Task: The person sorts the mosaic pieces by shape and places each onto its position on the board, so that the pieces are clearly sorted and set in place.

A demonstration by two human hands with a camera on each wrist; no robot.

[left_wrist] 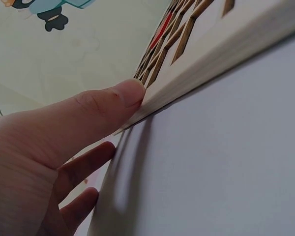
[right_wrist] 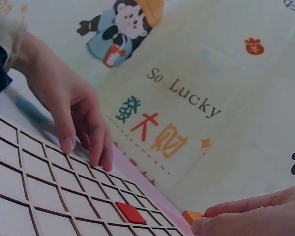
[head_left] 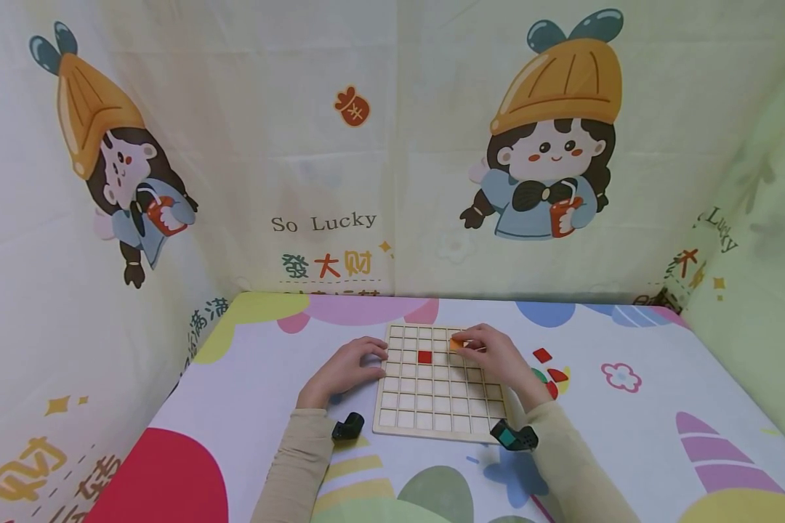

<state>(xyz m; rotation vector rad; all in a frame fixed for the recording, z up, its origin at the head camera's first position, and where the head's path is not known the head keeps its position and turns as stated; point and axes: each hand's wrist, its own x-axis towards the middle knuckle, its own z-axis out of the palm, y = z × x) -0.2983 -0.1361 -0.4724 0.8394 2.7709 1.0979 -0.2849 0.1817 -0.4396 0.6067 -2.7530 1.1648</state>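
A wooden grid board (head_left: 435,407) lies flat on the table in the head view. One red square tile (head_left: 424,356) sits in a cell near its far side, also visible in the right wrist view as the red tile (right_wrist: 130,212). My right hand (head_left: 461,343) pinches a small orange piece (head_left: 456,343) just above the board's far right cells; the orange piece (right_wrist: 191,215) pokes out from the fingertips. My left hand (head_left: 376,359) rests on the board's left edge, fingertips (right_wrist: 101,160) on top and thumb (left_wrist: 113,103) pressed against its side.
Several loose red and green pieces (head_left: 549,374) lie on the tablecloth right of the board. Printed cloth walls (head_left: 366,181) close in the table at the back and both sides. Black wrist cameras (head_left: 514,437) sit on both forearms near the board's front.
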